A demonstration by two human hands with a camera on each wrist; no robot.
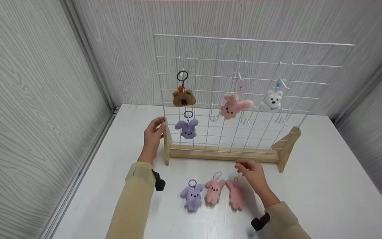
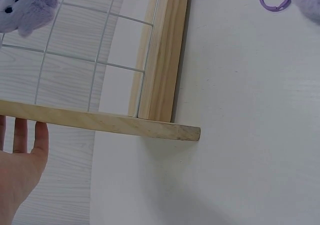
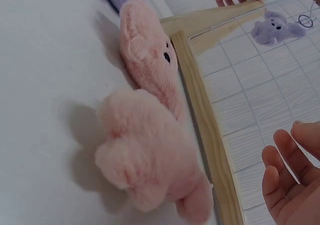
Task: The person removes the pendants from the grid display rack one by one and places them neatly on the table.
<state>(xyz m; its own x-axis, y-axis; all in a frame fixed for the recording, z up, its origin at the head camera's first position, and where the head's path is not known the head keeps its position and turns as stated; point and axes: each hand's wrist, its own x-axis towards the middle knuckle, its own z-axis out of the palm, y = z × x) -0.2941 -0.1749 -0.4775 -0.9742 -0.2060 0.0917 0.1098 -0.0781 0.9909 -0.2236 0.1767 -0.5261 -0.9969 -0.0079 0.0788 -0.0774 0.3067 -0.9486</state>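
My left hand [image 1: 152, 136] is at the left wooden end post [image 2: 115, 125] of a white wire grid rack [image 1: 207, 127], fingertips touching its outer side. On the rack near that hand hang a purple bunny keychain [image 1: 188, 129] and a brown bear keychain [image 1: 184, 98]. My right hand [image 1: 253, 174] is in front of the wooden base bar [image 1: 224, 155], fingers loosely bent, holding nothing. Just below it on the table lies a pink bunny keychain [image 1: 236, 196], face not visible. Left of that lie a face-up pink bunny keychain [image 1: 213, 192] and a purple bunny keychain [image 1: 193, 198].
Farther right on the rack hang a pink bunny [image 1: 231, 108] and a white dog keychain [image 1: 273, 99]. Several wire hooks [image 1: 246, 122] stick out from the grid. A right wooden end post [image 1: 288, 149] holds the rack up on the white table [image 1: 330, 186].
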